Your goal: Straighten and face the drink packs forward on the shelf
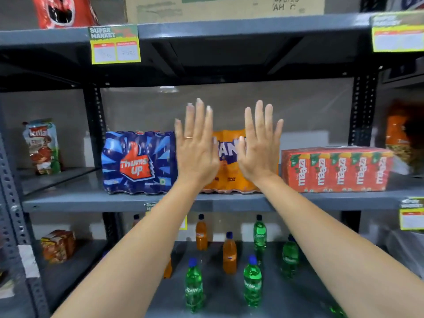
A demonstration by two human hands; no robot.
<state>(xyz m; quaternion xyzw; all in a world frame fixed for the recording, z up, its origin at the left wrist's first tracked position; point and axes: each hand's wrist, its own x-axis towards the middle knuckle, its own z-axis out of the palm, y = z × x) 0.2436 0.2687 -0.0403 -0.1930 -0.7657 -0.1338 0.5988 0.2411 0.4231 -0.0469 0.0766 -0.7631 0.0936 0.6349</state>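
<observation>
Grey steel shelving fills the head view, and on its middle shelf [332,199] three shrink-wrapped drink packs stand in a row. On the left sits a blue plastic-wrapped Thums Up pack [137,161], its logo facing forward. Just beside it, in the centre, is an orange plastic-wrapped Fanta pack [228,157], mostly hidden behind both hands. To the right, a little apart, lies a lower red Maaza carton pack [336,168], its front row of labels turned outward.

Both hands are raised flat, fingers straight up and slightly spread, palms toward the orange pack. The left hand [196,150], wearing a thin ring, covers the seam between the blue and orange packs. The right hand [260,150] covers the orange pack's right half. Neither hand grips anything; whether the palms touch the wrap cannot be told.

Below, on the lower shelf, small green plastic Sprite bottles [193,284] and small orange soda bottles [229,253] stand scattered upright. A yellow-green price tag [114,44] hangs from the shelf edge above.
</observation>
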